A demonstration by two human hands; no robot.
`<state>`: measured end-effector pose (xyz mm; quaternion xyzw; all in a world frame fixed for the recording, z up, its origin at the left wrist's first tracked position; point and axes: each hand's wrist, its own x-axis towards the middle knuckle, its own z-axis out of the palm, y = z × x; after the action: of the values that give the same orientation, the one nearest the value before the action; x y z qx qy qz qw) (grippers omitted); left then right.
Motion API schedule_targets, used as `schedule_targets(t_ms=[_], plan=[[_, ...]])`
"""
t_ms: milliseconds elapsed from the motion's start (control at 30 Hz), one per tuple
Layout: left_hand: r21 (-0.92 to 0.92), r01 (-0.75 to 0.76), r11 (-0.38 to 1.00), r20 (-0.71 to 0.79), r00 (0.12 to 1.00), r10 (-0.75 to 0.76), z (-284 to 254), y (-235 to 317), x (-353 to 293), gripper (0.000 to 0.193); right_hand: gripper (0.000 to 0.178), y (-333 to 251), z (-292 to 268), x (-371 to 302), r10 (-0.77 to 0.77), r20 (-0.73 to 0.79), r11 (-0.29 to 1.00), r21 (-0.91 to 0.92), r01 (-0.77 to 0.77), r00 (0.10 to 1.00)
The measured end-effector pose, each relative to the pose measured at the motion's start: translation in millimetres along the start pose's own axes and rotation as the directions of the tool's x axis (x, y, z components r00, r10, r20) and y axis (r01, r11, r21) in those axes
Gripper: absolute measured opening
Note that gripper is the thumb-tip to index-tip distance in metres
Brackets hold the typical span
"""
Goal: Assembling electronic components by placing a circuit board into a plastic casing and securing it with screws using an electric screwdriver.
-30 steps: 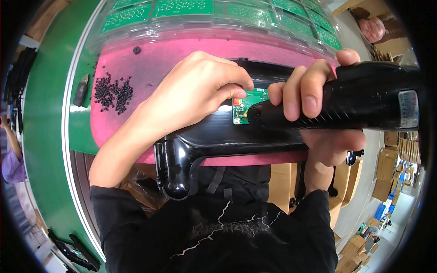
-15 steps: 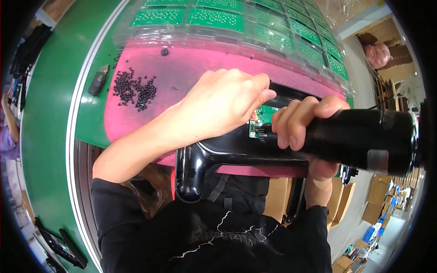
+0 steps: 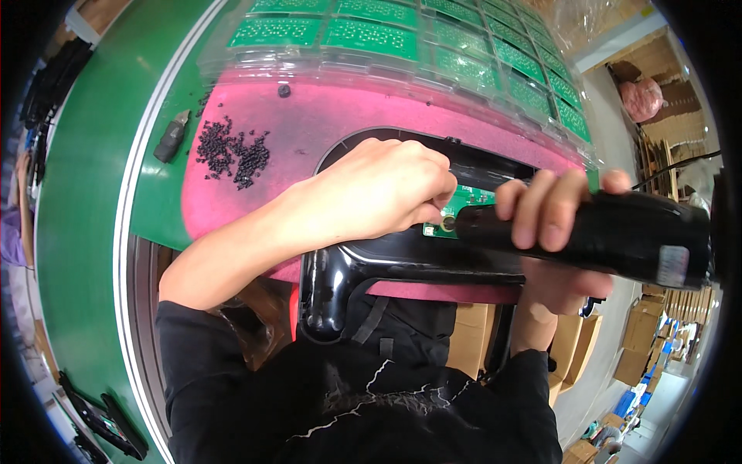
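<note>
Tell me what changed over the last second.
The right hand brought the black electric screwdriver leftward until its tip met the green circuit board. The left hand stayed pinching at the board on the black housing.

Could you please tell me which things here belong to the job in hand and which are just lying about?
In use: electric screwdriver, small green circuit board, black plastic housing, left hand, right hand.

Lying about: heap of black screws, trays of green boards, cardboard boxes.
</note>
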<state>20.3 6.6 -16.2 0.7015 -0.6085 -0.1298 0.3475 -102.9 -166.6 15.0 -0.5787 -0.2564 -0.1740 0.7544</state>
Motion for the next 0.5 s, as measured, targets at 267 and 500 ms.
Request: schedule_targets(t_ms=[267, 500], plan=[[-0.211, -0.078, 0.974, -0.003, 0.997, 0.079, 6.3, 5.0, 8.8, 0.019, 0.076, -19.5, -5.1, -7.8, -0.11, -0.121, 0.99, 0.076, 0.12, 0.987], [-0.265, -0.069, 0.962, -0.055, 0.997, 0.057, 7.6, 7.5, 12.7, 0.013, 0.078, -23.6, -17.0, -7.7, -0.144, -0.045, 0.987, 0.063, 0.146, 0.989]])
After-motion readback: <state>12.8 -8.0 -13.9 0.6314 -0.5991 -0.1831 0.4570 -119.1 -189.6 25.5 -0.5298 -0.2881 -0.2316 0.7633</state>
